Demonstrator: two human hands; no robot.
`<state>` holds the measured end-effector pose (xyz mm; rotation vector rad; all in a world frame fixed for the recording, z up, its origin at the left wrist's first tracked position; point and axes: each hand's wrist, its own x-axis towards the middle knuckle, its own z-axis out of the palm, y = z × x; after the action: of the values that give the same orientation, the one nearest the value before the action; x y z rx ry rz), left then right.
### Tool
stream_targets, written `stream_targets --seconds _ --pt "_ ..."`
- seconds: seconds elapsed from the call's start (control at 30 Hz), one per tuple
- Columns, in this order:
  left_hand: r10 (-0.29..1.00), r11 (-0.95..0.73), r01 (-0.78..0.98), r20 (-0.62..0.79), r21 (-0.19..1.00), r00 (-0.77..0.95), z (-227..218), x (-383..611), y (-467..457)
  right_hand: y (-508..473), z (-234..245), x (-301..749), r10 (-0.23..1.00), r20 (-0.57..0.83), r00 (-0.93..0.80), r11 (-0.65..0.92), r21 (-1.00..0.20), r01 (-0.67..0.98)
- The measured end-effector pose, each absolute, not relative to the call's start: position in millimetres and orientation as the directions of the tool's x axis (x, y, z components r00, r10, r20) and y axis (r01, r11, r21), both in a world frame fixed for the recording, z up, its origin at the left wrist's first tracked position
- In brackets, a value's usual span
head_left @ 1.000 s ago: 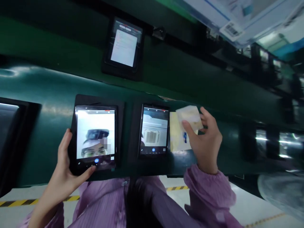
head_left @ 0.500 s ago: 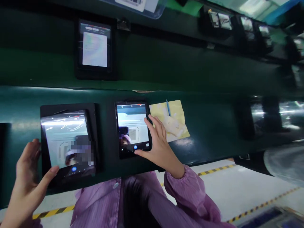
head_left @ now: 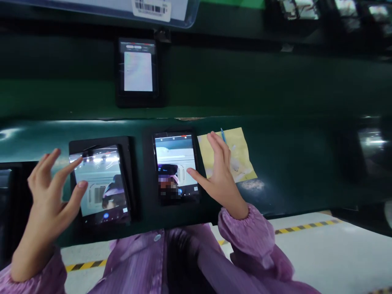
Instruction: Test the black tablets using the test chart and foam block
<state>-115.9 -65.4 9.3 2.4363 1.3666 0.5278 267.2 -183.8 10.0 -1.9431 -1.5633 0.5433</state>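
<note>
Two tablets with lit camera screens lie on the dark green bench. The left tablet (head_left: pixel 102 183) rests slightly askew on a black slab (head_left: pixel 132 163). My left hand (head_left: pixel 53 190) is over its left edge, fingers spread, index finger and thumb reaching over the screen; whether they touch it I cannot tell. The right tablet (head_left: pixel 176 163) lies flat in front of me. My right hand (head_left: pixel 219 167) is open at its right side, thumb over the screen and fingers above a yellow paper sheet (head_left: pixel 245 163). Neither hand grips anything.
Beyond the bench seam, another lit tablet (head_left: pixel 138 71) lies on a raised dark strip. A clear plastic bin (head_left: pixel 183 22) with a barcode label (head_left: pixel 152 9) stands at the back. A blue pen (head_left: pixel 223 134) is on the yellow sheet. More devices (head_left: pixel 300 10) line the far right.
My left hand has let go of the left tablet, which now lies lower on the slab, and has risen over its left side. My right hand has drawn up and right, its fingers leaving the right tablet's edge.
</note>
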Motion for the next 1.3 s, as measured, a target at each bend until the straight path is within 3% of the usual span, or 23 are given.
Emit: stream_targets --seconds 0.23,0.73,0.97,1.3 --pt "0.823 -0.564 0.757 0.147 0.332 0.549 5 -97 -48 -177 9 264 0.982 0.009 0.191 -0.135 -0.675 0.725" --pt "0.807 -0.589 0.758 0.155 0.280 0.570 -13 -88 -40 -188 3 266 0.980 -0.050 0.191 -0.175 -0.670 0.721" --pt "0.795 -0.605 0.687 0.263 0.401 0.547 6 -99 -42 -186 6 270 0.980 -0.015 0.199 -0.158 -0.666 0.729" --pt "0.815 -0.571 0.722 0.165 0.391 0.556 -9 -89 -39 -174 8 274 0.985 0.004 0.174 -0.132 -0.638 0.759"
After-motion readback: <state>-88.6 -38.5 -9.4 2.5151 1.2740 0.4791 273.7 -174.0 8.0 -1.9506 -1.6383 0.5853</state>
